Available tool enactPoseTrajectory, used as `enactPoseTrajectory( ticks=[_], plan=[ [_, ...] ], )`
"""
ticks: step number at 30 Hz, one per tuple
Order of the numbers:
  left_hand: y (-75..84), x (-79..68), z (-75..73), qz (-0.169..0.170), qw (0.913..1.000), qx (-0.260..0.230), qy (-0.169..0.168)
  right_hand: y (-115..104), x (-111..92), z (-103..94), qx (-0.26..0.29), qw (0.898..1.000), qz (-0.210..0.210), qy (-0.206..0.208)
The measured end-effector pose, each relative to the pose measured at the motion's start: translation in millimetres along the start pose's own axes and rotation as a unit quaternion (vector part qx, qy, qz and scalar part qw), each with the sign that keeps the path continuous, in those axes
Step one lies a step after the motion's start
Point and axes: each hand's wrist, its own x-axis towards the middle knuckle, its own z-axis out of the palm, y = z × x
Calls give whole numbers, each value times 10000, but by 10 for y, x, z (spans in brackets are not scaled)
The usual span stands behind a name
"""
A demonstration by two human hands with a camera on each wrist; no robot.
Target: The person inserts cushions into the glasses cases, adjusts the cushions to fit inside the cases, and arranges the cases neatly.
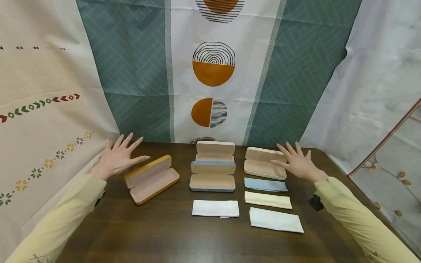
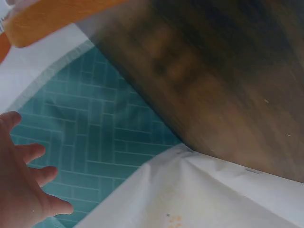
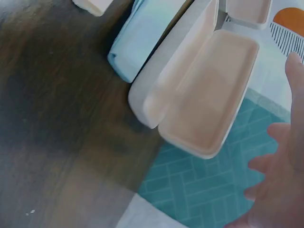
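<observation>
My left hand (image 1: 117, 157) hovers with spread fingers at the table's left side, close to a yellow glasses case (image 1: 152, 180) whose lid is raised. On the right, my right hand (image 1: 300, 163) also spreads its fingers, beside a white glasses case (image 1: 264, 168) with its lid up. Between them stand a blue-edged glasses case (image 1: 212, 181) and, behind it, a cream glasses case (image 1: 215, 148), both with lids raised. Folded cloths lie in front: blue (image 1: 265, 185), pale yellow (image 1: 268, 200), and two white ones, left (image 1: 215, 208) and right (image 1: 276, 219). Neither hand holds anything.
The dark wooden table (image 1: 158, 233) meets a patterned cloth backdrop (image 1: 138, 73) at its far edge. A cream fabric (image 1: 49, 109) hangs at the left, and a pale marbled sheet (image 1: 378, 91) at the right.
</observation>
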Motion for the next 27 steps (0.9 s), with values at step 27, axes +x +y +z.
enactPoseTrajectory(
  ticks=[27],
  plan=[
    [1003, 253, -38, 1715, 9094, -3757, -489, -820, 204, 16, 4159, 8874, -1765, -917]
  ],
)
